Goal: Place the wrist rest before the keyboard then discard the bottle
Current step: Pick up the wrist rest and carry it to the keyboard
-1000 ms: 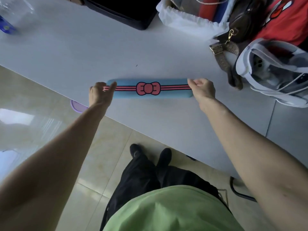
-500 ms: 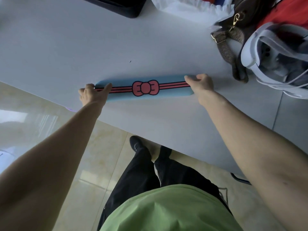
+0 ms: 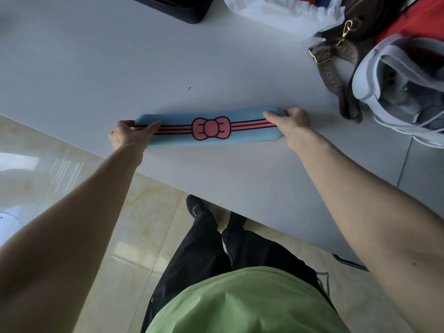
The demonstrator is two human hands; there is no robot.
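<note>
A long light-blue wrist rest (image 3: 209,138) with a pink bow and pink stripes lies across the white table (image 3: 120,68), near its front edge. My left hand (image 3: 128,135) grips its left end, thumb lying along the stripes. My right hand (image 3: 292,123) grips its right end. A black object (image 3: 177,8), only partly in frame, sits at the table's far edge. The bottle is out of view.
A brown bag with a strap and gold clasp (image 3: 336,61) lies at the right. A white headset-like device (image 3: 403,90) sits beside it, with red cloth (image 3: 422,15) and white fabric (image 3: 276,10) behind. Tiled floor (image 3: 72,188) lies below the table edge.
The view has tilted down and the bottle at the far left left the frame. Both hands stay on the wrist rest's ends, which has shifted a little toward the table's front edge.
</note>
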